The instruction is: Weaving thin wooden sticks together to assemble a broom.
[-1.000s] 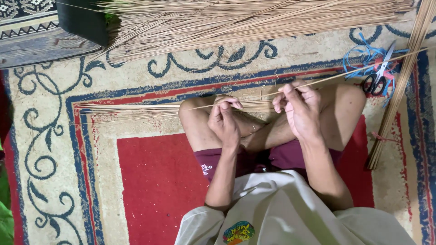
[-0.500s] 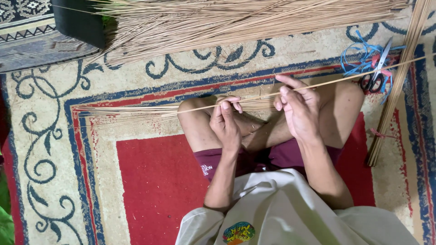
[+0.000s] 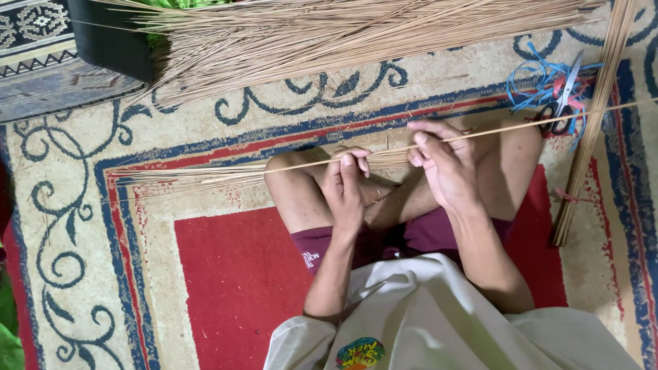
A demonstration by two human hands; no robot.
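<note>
Over the crossed legs, both hands' grip stays closed on thin sticks [image 3: 329,164], right hand [image 3: 445,164] now higher than left hand [image 3: 345,188].

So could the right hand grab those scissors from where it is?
Probably yes. The right hand is pinching a thin stick, and the scissors lie on the rug just past the right knee, beside the blue string. Nothing blocks the way, but the hand would have to drop the stick first.

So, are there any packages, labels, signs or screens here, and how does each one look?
No packages, signs or screens.
Shirt print: round, yellow, green and red, on the cream shirt at the bottom edge.
Shorts label: small white print on the maroon shorts' hem, below the left hand.
</note>
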